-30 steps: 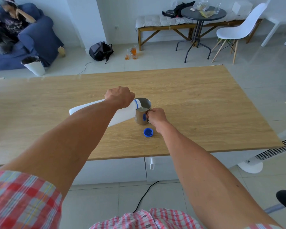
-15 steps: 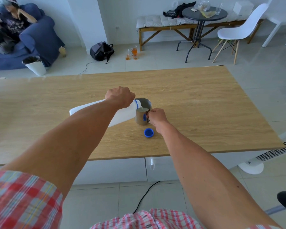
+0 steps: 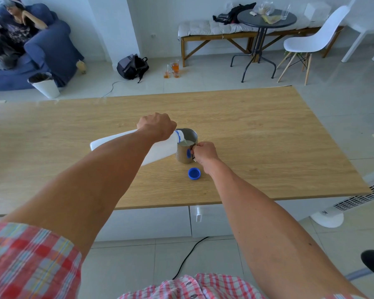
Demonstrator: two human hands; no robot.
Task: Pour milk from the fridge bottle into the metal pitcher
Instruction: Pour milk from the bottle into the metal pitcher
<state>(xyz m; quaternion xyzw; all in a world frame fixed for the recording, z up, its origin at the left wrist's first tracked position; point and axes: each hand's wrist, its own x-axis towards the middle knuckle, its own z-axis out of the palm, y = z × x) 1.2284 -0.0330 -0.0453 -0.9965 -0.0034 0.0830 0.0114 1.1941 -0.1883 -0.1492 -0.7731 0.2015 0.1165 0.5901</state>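
Observation:
My left hand (image 3: 157, 125) grips a white plastic milk bottle (image 3: 160, 151) near its neck and holds it tipped almost flat. The bottle's open mouth, ringed in blue, hangs over the rim of the metal pitcher (image 3: 184, 155), and white milk shows inside the pitcher. The pitcher stands upright in the middle of the wooden table (image 3: 257, 137). Around its handle on the right side curl the fingers of my right hand (image 3: 205, 152). The bottle's blue cap (image 3: 194, 173) lies upside down on the table just in front of the pitcher.
Beyond the table's far edge lie a backpack (image 3: 132, 66), glasses of amber drink (image 3: 174, 69) on the floor, a white bin (image 3: 45, 85) and a blue sofa with a person on it. A white fan (image 3: 354, 201) stands at the table's right. A black cable (image 3: 188, 255) runs under the table.
Both hands stay where they were, and the bottle remains tipped over the pitcher. The milk level in the pitcher looks slightly higher.

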